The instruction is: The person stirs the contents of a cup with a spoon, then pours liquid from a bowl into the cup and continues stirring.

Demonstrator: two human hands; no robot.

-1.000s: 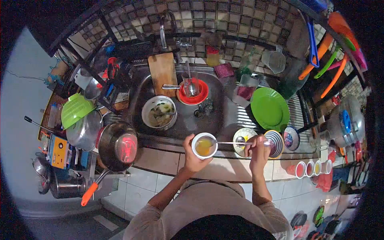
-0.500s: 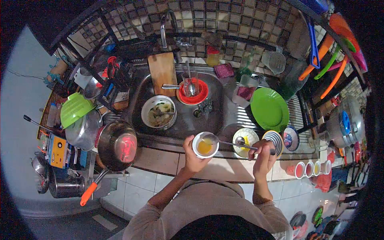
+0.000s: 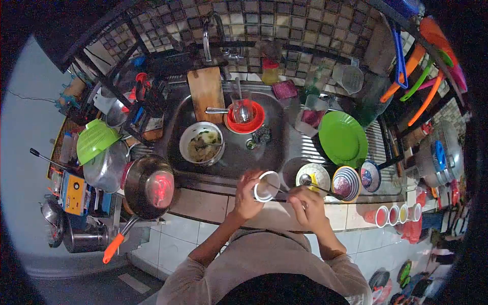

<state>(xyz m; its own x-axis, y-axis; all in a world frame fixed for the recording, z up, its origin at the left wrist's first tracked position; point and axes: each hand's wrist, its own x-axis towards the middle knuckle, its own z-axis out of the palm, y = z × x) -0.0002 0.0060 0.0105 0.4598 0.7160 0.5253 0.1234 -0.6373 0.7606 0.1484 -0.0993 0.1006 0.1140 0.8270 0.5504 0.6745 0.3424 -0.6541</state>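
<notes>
My left hand (image 3: 247,198) grips a white cup (image 3: 266,186) at the counter's front edge, its mouth tilted toward the right. My right hand (image 3: 311,209) is close beside it, fingers bent together; a thin grey shape between its fingertips and the cup is too blurred to name. Just beyond my right hand sits a pale bowl (image 3: 321,173) with something yellow and a metal spoon (image 3: 305,179) in it. A dark handle (image 3: 333,193) reaches toward the striped bowl (image 3: 347,183).
The sink (image 3: 267,157) holds a food bowl (image 3: 189,134), a red bowl (image 3: 260,118) and a cutting board (image 3: 205,94). A green plate (image 3: 343,138) lies right. Several small cups (image 3: 380,216) line the right edge; a pan (image 3: 140,188) stands left.
The cup has tilted and shifted slightly right; the orange-yellow content seen in it before is out of sight. My right hand has moved left, off the dark handle's end, uncovering the striped bowl.
</notes>
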